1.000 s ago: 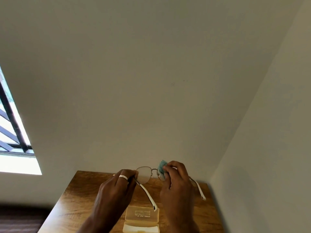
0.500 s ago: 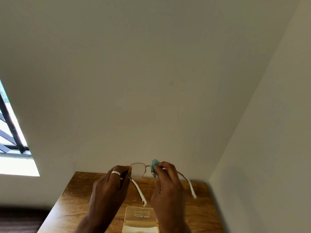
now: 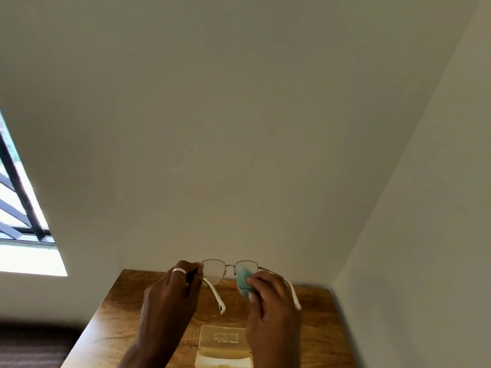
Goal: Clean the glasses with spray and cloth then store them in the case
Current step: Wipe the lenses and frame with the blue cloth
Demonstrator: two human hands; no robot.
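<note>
- Glasses [image 3: 229, 270] held up above the far end of the wooden worktop [image 3: 119, 312], temples unfolded and pointing back toward the person.
- Left hand [image 3: 170, 296] pinches the frame at the left hinge corner; fingers [image 3: 195, 266] closed on the frame there, a pale ring [image 3: 178, 270] on one finger.
- Right hand [image 3: 273, 301] presses a small teal cloth [image 3: 242, 278] against the right lens; fingers bunched on the cloth, which covers the lower part of that lens.
- Left lens uncovered, wall and worktop visible through it.
- White temple tips: the left one hangs free between the two hands, the right one sticks out just past the right hand's outer side.
- Case [image 3: 224, 346], translucent yellowish, lies open on the worktop below the hands, near the bottom edge of view; its right part is hidden by the right wrist.
- Barred window [image 3: 18, 208] on the left wall; plain walls [image 3: 239, 128] meet in a corner at the right.
</note>
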